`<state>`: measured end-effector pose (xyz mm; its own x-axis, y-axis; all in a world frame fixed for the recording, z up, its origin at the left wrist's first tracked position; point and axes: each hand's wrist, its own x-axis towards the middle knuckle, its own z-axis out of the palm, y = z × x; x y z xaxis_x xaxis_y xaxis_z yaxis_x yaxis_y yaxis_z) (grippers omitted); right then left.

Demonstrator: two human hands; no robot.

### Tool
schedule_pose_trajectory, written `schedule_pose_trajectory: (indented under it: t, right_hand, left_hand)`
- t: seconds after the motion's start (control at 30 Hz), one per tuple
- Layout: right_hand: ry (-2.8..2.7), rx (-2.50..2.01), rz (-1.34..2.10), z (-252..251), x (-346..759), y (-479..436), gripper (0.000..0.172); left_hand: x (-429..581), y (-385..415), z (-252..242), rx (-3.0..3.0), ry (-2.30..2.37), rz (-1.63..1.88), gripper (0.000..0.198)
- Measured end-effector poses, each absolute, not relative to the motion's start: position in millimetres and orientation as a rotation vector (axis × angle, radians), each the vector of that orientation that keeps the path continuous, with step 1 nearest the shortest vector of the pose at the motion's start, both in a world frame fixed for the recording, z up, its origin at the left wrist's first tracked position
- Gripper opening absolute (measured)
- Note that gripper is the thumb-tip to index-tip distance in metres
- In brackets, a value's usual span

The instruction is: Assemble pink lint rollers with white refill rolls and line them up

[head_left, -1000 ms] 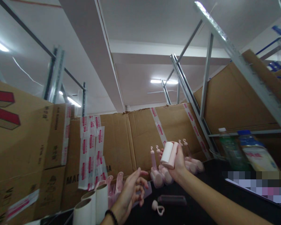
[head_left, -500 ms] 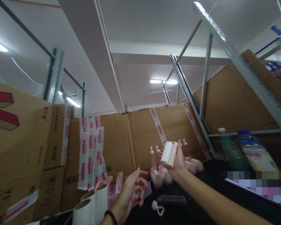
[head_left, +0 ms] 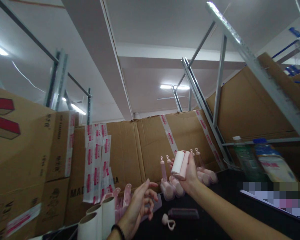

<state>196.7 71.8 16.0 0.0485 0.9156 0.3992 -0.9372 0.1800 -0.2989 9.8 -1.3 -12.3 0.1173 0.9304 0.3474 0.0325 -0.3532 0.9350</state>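
Observation:
In my right hand [head_left: 191, 175] is a white roll [head_left: 178, 162] lying against a pink curved cover [head_left: 184, 168], which looks like a lint roller head; my fingers wrap round it from behind. My left hand [head_left: 143, 201] hovers at lower centre, fingers loosely bent and apart, with nothing in it. Just left of that hand stand several white hollow rolls [head_left: 108, 213] and pink handle-like pieces [head_left: 127, 196]. Behind my right hand lie pink lint rollers [head_left: 167, 190] with looped handles upright. Below, on the black surface, are a heart-shaped pink loop piece [head_left: 170, 225] and a clear pinkish strip-like piece [head_left: 183, 213].
Cardboard walls [head_left: 125, 146] with tape close off the back and left. A metal frame [head_left: 217, 83] rises at the right. By it stand a green bottle [head_left: 248, 163] and a blue-capped container [head_left: 275, 160], beside a blurred-out flat object [head_left: 277, 200].

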Motion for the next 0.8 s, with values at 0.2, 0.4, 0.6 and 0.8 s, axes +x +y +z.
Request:
schedule_pose_trajectory:
  t: [0.2,0.4,0.6,0.8]
  right_hand:
    - [-0.574,0.048,1.456,14.2,197.3,76.4,0.058]
    - [-0.565,0.059,1.436,14.1,197.0,75.7,0.054]
    - [-0.561,0.049,1.429,15.7,197.2,72.3,0.054]
    - [-0.563,0.058,1.426,15.8,197.3,71.0,0.052]
  left_hand:
    - [7.7,1.3,-13.6,1.564,0.966,1.358,0.053]
    - [11.3,-2.5,-12.6,1.557,0.972,1.377,0.055]
    - [11.6,-0.7,-12.8,1.566,0.976,1.360,0.059]
    - [10.8,0.2,-12.6,1.558,1.001,1.359,0.057]
